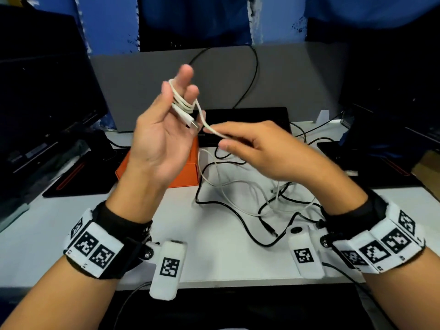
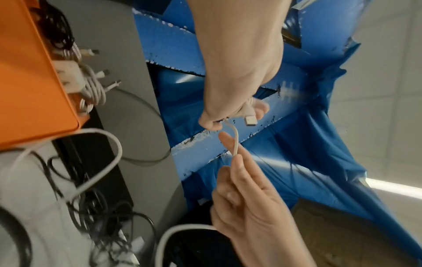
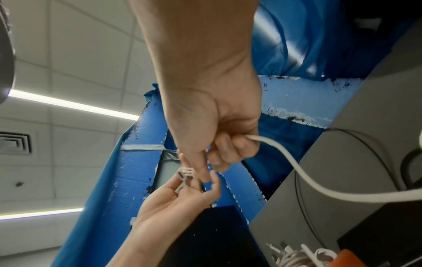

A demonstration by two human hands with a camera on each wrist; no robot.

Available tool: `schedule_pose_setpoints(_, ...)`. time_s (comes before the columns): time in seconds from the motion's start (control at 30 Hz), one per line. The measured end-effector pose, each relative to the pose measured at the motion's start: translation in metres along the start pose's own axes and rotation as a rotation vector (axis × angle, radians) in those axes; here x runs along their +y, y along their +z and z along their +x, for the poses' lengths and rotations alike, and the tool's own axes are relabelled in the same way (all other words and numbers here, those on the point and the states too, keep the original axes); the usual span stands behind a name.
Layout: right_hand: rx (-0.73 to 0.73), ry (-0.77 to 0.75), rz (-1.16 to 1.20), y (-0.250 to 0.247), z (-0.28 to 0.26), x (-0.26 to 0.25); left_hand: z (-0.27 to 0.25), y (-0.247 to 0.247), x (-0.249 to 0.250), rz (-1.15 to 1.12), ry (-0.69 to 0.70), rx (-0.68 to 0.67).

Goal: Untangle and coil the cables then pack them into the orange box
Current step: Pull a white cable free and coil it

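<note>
Head view: the left hand (image 1: 157, 134) is raised at centre frame, palm toward the camera, with a white cable (image 1: 183, 103) wound in several loops round its upright fingers; the plug end (image 1: 190, 122) hangs free over the palm. The right hand (image 1: 257, 151), at centre right, pinches the same cable just beside the left hand, its fingers curled round the strand. The slack runs down into a tangle of black and white cables (image 1: 250, 198) on the white table (image 1: 214, 258). The orange box (image 1: 188, 172) lies on the table behind the left wrist.

Left wrist view: the left hand (image 2: 239, 81) occupies the upper centre, the plug (image 2: 250, 120) protruding below its fingers. The right hand (image 2: 246, 195), lower centre, pinches the cable (image 2: 235, 142). The orange box (image 2: 29, 81) fills the upper left, with coiled white cables (image 2: 91, 84) inside.

Right wrist view: the right hand (image 3: 210, 117) grips the white cable (image 3: 308, 178), which trails toward the right edge. The left hand (image 3: 182, 195) sits below centre, coil (image 3: 186, 172) on its fingers.
</note>
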State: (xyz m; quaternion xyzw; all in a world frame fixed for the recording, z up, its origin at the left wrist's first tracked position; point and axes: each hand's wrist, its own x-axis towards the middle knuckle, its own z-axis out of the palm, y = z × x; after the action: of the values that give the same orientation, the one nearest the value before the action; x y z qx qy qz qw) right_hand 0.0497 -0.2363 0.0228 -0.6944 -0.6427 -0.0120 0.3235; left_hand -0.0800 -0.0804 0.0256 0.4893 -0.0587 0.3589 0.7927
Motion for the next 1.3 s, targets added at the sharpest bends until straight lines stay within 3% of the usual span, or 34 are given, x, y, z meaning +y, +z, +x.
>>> schedule_pose_setpoints(0.07,-0.078,0.009,-0.047,0.005,0.0,-0.002,-0.001,0.003,-0.01,0.447,0.084,0.046)
schedule_pose_setpoints(0.17,-0.063,0.023,-0.07,-0.001,-0.002,0.0,-0.005,0.001,-0.022,0.982,0.214,-0.096)
schedule_pose_setpoints(0.27,0.026,0.025,0.018,-0.013,-0.003,0.001,-0.007,0.001,-0.024,1.181,0.18,-0.278)
schedule_pose_setpoints(0.33,0.111,0.006,0.11,-0.016,-0.004,0.0,-0.009,0.004,-0.018,1.009,0.034,-0.385)
schedule_pose_setpoints(0.4,0.301,-0.014,0.203,-0.015,-0.005,0.0,-0.01,0.005,-0.011,0.843,-0.066,-0.407)
schedule_pose_setpoints(0.5,0.464,-0.061,0.249,-0.013,-0.004,-0.005,-0.013,0.004,-0.007,0.77,-0.095,-0.492)
schedule_pose_setpoints(0.57,0.444,-0.09,0.211,-0.012,-0.004,-0.006,-0.015,0.008,-0.008,0.673,-0.103,-0.533)
schedule_pose_setpoints(0.7,0.342,-0.12,0.181,-0.012,-0.003,-0.005,-0.019,0.014,-0.013,0.412,-0.14,-0.489)
schedule_pose_setpoints(0.83,0.312,-0.093,0.135,-0.012,-0.004,-0.005,-0.023,0.017,-0.014,0.22,-0.259,-0.494)
schedule_pose_setpoints(0.97,0.296,-0.114,0.136,-0.015,-0.006,-0.007,-0.024,0.015,-0.009,0.208,-0.267,-0.508)
schedule_pose_setpoints(1.13,0.306,-0.072,0.22,-0.01,-0.002,-0.001,-0.019,0.02,-0.009,0.09,-0.19,-0.36)
schedule_pose_setpoints(1.3,0.086,0.074,0.069,0.0,0.005,0.014,-0.008,0.013,-0.014,0.0,-0.108,-0.005)
